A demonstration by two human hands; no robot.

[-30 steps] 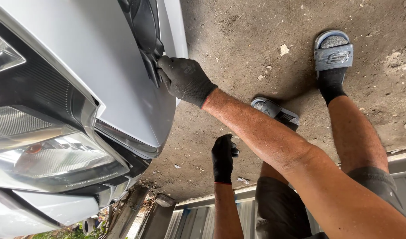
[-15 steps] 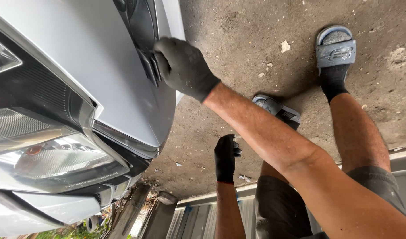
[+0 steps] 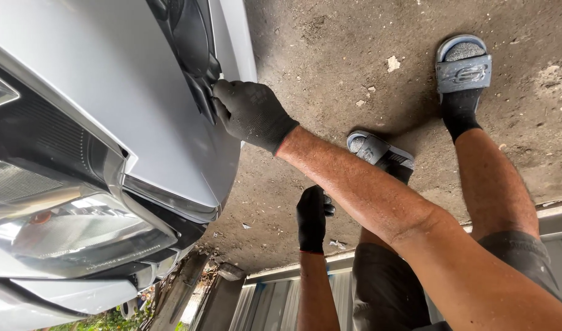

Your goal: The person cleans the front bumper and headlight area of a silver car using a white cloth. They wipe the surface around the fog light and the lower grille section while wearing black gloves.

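My right hand point(image 3: 251, 113), in a dark glove, reaches across to the silver car bumper point(image 3: 140, 92). Its fingers grip the edge of a black trim piece point(image 3: 198, 58) set into the bumper. My left hand point(image 3: 311, 217), also in a dark glove, hangs free below the right forearm with its fingers loosely curled. Nothing shows in it, and it touches nothing. The fingertips of my right hand are hidden behind the trim's edge.
A headlight point(image 3: 72, 227) fills the lower left. My legs in dark shorts, socks and grey slide sandals point(image 3: 463, 64) stand on rough concrete ground point(image 3: 330, 37) strewn with small debris. A corrugated metal fence point(image 3: 275, 303) runs along the bottom edge.
My right hand slid a little way along the black trim and came back, keeping hold of its edge. My left hand stayed hanging in place.
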